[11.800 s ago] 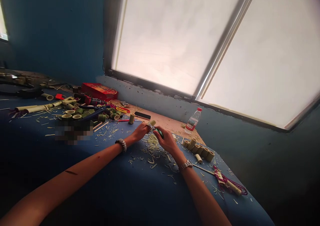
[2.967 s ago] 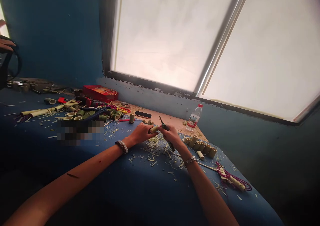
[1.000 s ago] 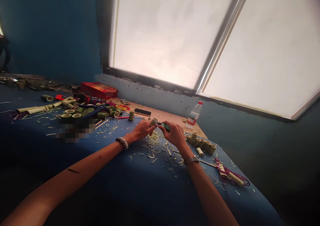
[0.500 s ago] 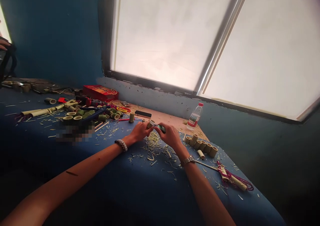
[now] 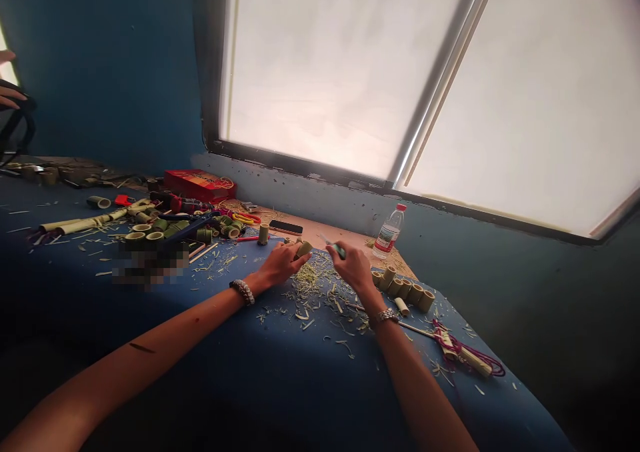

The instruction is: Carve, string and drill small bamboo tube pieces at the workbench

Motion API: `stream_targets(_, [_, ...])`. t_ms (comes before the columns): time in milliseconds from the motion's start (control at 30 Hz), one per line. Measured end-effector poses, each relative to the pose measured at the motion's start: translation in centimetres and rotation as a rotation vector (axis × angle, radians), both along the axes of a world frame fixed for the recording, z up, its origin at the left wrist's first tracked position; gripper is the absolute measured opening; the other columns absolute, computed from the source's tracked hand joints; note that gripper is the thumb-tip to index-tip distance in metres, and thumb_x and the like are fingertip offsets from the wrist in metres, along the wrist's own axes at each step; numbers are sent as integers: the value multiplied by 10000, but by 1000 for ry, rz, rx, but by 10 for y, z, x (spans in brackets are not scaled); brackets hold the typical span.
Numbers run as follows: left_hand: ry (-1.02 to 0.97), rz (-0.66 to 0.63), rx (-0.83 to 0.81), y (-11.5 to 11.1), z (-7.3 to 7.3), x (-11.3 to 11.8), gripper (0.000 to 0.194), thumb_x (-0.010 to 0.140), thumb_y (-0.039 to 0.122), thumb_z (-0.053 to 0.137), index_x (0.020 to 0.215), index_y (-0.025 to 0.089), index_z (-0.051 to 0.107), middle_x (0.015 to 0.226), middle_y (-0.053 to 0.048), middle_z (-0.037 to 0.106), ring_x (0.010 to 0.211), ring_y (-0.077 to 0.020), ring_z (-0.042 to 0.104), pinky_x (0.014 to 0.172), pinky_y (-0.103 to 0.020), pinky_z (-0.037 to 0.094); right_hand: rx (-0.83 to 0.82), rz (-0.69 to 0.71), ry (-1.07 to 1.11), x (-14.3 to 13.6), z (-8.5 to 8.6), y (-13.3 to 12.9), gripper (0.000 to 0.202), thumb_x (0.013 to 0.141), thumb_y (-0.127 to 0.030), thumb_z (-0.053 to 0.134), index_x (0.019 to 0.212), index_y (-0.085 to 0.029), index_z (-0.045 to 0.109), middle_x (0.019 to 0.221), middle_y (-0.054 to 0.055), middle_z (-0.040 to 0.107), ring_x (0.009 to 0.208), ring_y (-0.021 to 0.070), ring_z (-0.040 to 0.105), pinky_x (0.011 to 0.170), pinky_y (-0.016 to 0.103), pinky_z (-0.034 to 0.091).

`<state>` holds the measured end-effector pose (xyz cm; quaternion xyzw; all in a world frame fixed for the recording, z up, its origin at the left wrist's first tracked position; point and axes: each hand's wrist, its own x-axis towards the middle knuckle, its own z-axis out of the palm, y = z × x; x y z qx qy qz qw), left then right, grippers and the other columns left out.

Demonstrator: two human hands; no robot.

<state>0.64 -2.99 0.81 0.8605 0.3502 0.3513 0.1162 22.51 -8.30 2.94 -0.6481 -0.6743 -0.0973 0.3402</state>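
Observation:
My left hand (image 5: 281, 263) is closed around a short bamboo tube (image 5: 303, 249), its far end tilted up to the right. In my right hand (image 5: 353, 265) is a small knife (image 5: 339, 249) with a green handle, its thin blade pointing up and left, apart from the tube. Beneath and between the hands lies a heap of pale bamboo shavings (image 5: 307, 277) on the blue tabletop (image 5: 280, 359). Another bamboo tube (image 5: 263, 234) stands upright beyond my left hand.
Several cut bamboo tubes (image 5: 414, 293) stand in a row at right, near a water bottle (image 5: 393, 233). Purple cord (image 5: 493, 365) lies at the right front. A phone (image 5: 285, 228) and red box (image 5: 197, 184) are behind. Left are green bamboo pieces (image 5: 175, 229) and another person's hand (image 5: 10, 95).
My right hand has drawn the knife away to the right, off the tube. My left hand keeps its hold in nearly the same place, and the tube's end now shows.

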Motion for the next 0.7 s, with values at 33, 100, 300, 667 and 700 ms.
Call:
stream_targets(33, [-4, 3, 1, -1, 0, -1, 360, 1016, 462, 453, 771, 209, 526, 791, -32, 680, 846, -219, 617, 916, -380, 385, 10, -60, 46, 10, 1, 2, 383, 999, -506, 521, 994, -207, 760, 800, 97, 734, 707, 216, 644, 600, 272, 293])
stream_targets(100, [-11, 14, -12, -3, 0, -3, 377, 1023, 457, 451, 749, 207, 521, 753, -26, 655, 821, -217, 610, 913, -378, 382, 37, -134, 125, 28, 3, 4, 416, 996, -517, 504, 990, -187, 756, 824, 111, 733, 732, 226, 640, 610, 275, 310])
stream_targets(300, [-18, 105, -20, -2, 1, -1, 498, 1036, 525, 399, 661, 210, 488, 646, -20, 587, 702, -214, 588, 906, -393, 385, -22, 178, 114, 15, -5, 1, 491, 999, -585, 454, 990, -179, 729, 762, 54, 690, 695, 200, 619, 622, 261, 341])
stream_targets(667, [-54, -230, -177, 14, -11, 3, 391, 972, 487, 424, 696, 218, 484, 628, 4, 591, 602, -148, 519, 645, -295, 383, -63, 336, -44, -25, -6, -9, 400, 1000, -529, 511, 1032, -208, 746, 747, 35, 691, 686, 181, 617, 634, 250, 344])
stream_targets(700, [-50, -251, -186, 16, -12, 4, 397, 969, 495, 414, 695, 217, 490, 638, 1, 595, 614, -151, 523, 660, -300, 392, -52, 316, -62, -25, -6, -10, 384, 996, -520, 523, 1037, -214, 751, 758, 41, 702, 702, 188, 632, 637, 252, 343])
